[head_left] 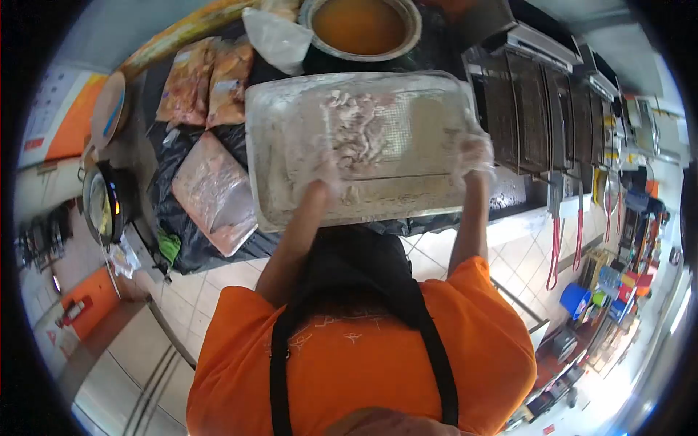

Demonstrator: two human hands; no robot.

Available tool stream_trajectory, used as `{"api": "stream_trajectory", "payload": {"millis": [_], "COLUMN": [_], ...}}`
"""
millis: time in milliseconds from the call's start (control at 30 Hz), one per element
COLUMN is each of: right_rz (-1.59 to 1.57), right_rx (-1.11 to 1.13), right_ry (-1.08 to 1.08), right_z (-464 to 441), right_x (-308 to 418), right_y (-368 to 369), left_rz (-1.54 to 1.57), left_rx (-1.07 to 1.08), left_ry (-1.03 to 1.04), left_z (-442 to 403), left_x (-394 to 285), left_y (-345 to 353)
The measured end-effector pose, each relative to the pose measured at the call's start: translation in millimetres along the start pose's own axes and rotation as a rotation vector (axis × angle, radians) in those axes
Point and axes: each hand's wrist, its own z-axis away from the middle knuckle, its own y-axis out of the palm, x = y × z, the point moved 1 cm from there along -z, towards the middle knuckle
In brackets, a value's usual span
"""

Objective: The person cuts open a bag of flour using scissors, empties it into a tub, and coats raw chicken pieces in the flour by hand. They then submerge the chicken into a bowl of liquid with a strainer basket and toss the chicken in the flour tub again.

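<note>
A large shallow tray point(429, 192) with a whitish, floury coating lies in front of me. Floured strips point(356, 127) are gathered left of its middle, over a patch with a mesh-like pattern. My left hand point(321, 173), in a clear plastic glove, is over the tray just below the strips, its fingers smeared by motion. Also gloved, my right hand point(474, 154) is at the tray's right edge. Its fingers are blurred too, and whether they grip the rim does not show.
Bagged meat packs point(185, 83) and a flat wrapped pack point(212, 190) lie on black plastic at left. Behind the tray are a clear bag point(278, 40) and a pot of orange-brown liquid point(360, 25). Fryer baskets point(520, 109) with red handles stand right; a pan point(98, 203) is far left.
</note>
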Motion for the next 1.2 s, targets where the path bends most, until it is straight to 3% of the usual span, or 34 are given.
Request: {"api": "stream_trajectory", "payload": {"millis": [33,100,133,200,267,300,367,400,433,467,567,633,667,733,767,833,867,933,1033,1067,1133,1200], "right_rz": [0.005,0.868,0.870,0.908,0.487,0.495,0.317,0.133,0.301,0.124,1.252,1.662,1.772,1.840,1.851,1.824,1.759,1.692,1.683,1.687,1.683,1.637], "right_rx": [0.028,-0.080,-0.081,-0.046,-0.021,0.036,-0.074,-0.229,-0.263,-0.273,-0.252,-0.202,-0.251,-0.274,-0.272,-0.238,-0.161,-0.078,0.009,0.006,0.008,0.025], "right_ry": [-0.004,0.154,0.139,-0.001,-0.058,-0.115,0.021,0.214,0.107,0.030,-0.242,-0.713,-0.792,-0.926,-1.009,-1.190,-0.986,-0.801,-0.955,-0.995,-1.109,-1.307], "right_z": [-5.6,-15.6,-17.2,-10.6,-26.7,-33.0,-25.9,-15.5,-18.5,-27.7,-132.4,-251.9,-269.6,-301.7,-316.8,-333.0,-293.0,-276.9,-308.0,-315.4,-328.0,-341.2], "right_x": [-0.1,0.4,7.9,23.4,9.0,12.2,49.9,93.3,107.3,115.2,102.6,91.2,98.8,115.5,120.4,128.6,154.2,170.2,154.3,150.1,141.3,130.0], "right_y": [-6.6,-14.7,-17.6,-26.4,-59.7,-74.5,-51.6,-21.8,-15.5,-15.1,-87.9,-122.7,-88.0,-22.5,4.9,64.0,111.2,150.5,160.9,163.6,171.8,178.6], "left_rz": [-0.052,-0.180,-0.223,0.057,0.115,0.099,0.041,0.000,0.012,0.040,0.090,0.056,0.038,0.015,-0.233,-0.473,-0.395,-0.300,-0.429,-0.150,0.124,-0.151], "left_rx": [-0.021,-0.152,-0.193,0.098,0.199,0.199,0.241,0.280,0.272,0.189,0.035,0.015,0.011,0.009,-0.015,-0.079,-0.012,0.054,0.024,-0.005,-0.022,-0.110], "left_ry": [0.005,0.088,0.118,-0.058,-0.144,-0.145,-0.082,-0.015,0.007,-0.001,0.063,0.170,0.213,0.288,0.501,0.716,0.549,0.393,0.517,0.317,0.106,0.320], "left_z": [-6.7,-13.3,-11.1,4.8,22.5,30.9,49.9,56.7,59.1,60.9,60.6,55.9,54.9,55.9,43.5,47.0,81.2,100.6,87.8,81.2,84.7,92.5], "left_x": [7.9,1.7,-7.2,-12.1,-19.3,-25.9,-39.0,-43.1,-44.7,-45.0,-40.7,-36.5,-34.8,-32.4,-17.3,-24.6,-42.5,-49.1,-37.9,-35.1,-37.0,-45.5], "left_y": [3.9,13.9,20.4,30.8,38.8,38.8,39.9,40.4,39.2,34.8,24.7,25.5,27.6,31.3,28.4,17.6,19.1,13.5,3.5,4.0,7.8,9.3]}}
